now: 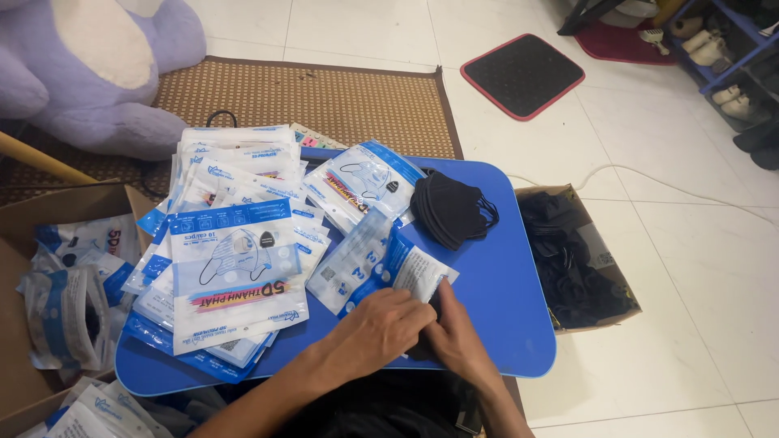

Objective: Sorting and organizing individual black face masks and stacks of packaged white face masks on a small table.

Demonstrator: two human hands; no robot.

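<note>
- Head view: left hand (381, 328) and right hand (454, 337) meet at the near edge of the blue table (503, 324), fingers pinched on a clear mask pouch (398, 268) with black masks going in
- The pouch looks light, floppy and slick; its open mouth seems the best hold
- More black masks (450, 209) sit just beyond, empty pouches (235, 243) heaped to the left

A blue table (503, 324) carries a fanned stack of flat blue-and-white packets (235, 243) and a small pile of black face masks (450, 207). Right of it, a cardboard box (600, 251) holds more black masks. Left, another carton (24, 219) contains filled packets. Behind lie a woven brown mat (341, 101), a purple plush toy (89, 65) and a black red-edged mat (522, 75).
</note>
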